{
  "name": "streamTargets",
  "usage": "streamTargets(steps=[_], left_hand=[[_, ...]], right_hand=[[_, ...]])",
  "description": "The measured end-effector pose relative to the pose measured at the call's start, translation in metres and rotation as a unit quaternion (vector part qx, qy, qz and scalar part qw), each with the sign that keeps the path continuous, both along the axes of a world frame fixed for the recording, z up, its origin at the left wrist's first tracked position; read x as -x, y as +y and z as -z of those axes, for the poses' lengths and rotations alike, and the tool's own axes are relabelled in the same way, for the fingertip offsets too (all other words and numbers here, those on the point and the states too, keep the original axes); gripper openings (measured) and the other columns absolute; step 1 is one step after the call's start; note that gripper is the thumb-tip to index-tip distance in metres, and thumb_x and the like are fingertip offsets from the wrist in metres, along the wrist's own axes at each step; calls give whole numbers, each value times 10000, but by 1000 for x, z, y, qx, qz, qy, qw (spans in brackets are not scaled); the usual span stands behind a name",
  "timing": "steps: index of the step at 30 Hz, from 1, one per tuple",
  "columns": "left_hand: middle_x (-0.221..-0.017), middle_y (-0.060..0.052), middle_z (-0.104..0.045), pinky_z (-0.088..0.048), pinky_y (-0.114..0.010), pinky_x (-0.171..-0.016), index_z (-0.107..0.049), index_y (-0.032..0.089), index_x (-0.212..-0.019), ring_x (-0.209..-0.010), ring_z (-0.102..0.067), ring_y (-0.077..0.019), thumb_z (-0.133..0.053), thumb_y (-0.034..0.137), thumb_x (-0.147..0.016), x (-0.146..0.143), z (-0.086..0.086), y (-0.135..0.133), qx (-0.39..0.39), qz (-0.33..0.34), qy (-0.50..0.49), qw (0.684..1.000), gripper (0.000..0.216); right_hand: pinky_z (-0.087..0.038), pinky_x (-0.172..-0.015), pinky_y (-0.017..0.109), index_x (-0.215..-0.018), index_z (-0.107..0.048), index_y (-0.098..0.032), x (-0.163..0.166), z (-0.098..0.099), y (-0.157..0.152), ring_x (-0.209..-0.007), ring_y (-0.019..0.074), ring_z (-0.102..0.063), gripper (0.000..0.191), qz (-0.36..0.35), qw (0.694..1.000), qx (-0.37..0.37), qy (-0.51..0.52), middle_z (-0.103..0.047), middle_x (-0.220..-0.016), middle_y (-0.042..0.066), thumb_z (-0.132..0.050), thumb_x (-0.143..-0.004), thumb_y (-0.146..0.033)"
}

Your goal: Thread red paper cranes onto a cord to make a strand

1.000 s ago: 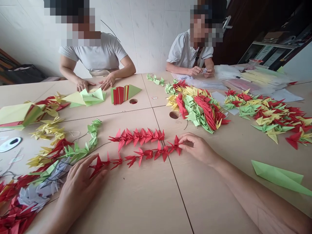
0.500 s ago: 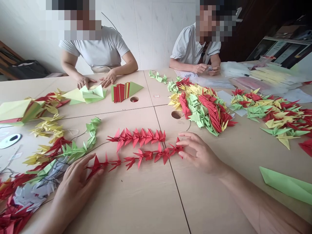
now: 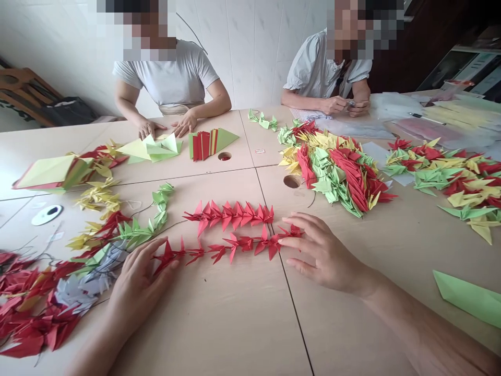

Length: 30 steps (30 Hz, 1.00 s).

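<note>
A string of red paper cranes point(image 3: 230, 230) lies doubled on the tan table point(image 3: 235, 324), an upper row and a lower row. My left hand point(image 3: 139, 284) lies flat with fingers apart, its fingertips touching the left end of the lower row. My right hand point(image 3: 321, 253) rests open at the right end, fingertips touching the last red crane. Neither hand grips anything.
More strung cranes in green, yellow, red and grey point(image 3: 78, 261) trail off to the left. Heaps of cranes point(image 3: 332, 169) lie at centre right and far right point(image 3: 450, 172). Two people sit opposite, folding paper point(image 3: 152, 149). A green folded sheet point(image 3: 469, 297) lies at right.
My right hand has let go of the end crane and spread flat. The view has shifted a little leftward; my left hand stays on the string's left end.
</note>
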State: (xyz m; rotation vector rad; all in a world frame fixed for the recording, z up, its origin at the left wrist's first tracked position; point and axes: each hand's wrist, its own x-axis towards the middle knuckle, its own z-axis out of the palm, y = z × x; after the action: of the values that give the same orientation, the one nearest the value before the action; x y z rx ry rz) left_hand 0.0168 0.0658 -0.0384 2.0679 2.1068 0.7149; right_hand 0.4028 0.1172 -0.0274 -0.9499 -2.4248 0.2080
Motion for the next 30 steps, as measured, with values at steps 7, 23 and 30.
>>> streamTargets(steps=[7, 23, 30], left_hand=[[-1171, -109, -603, -470, -455, -949, -529, 246, -1251, -1134, -542, -290, -520, 560, -832, -1, 0, 0, 5, 2, 4, 1000, 524], [-1181, -104, -594, -469, -438, -946, -536, 222, -1238, -1143, -536, -283, -510, 532, -861, -4, 4, 1, -39, 16, 45, 998, 489], [-1181, -102, -598, -456, -429, -966, -526, 213, -1247, -1143, -535, -273, -523, 495, -873, -3, 5, 1, -50, 35, 56, 997, 469]], right_hand=[[-367, -1077, 555, -1159, -636, -252, 3, 1, -2, -1365, 311, -332, 302, -19, 999, -6, -35, -498, -1376, 96, -612, -865, -316], [-288, -1094, 617, -1281, -553, -238, 12, 6, -7, -1395, 328, -288, 417, -22, 999, -21, -44, -446, -1432, 126, -599, -884, -353], [-414, -1065, 507, -1180, -585, -229, 7, 14, 2, -1306, 279, -430, 303, 31, 998, 5, 62, -529, -1325, 111, -579, -878, -218]])
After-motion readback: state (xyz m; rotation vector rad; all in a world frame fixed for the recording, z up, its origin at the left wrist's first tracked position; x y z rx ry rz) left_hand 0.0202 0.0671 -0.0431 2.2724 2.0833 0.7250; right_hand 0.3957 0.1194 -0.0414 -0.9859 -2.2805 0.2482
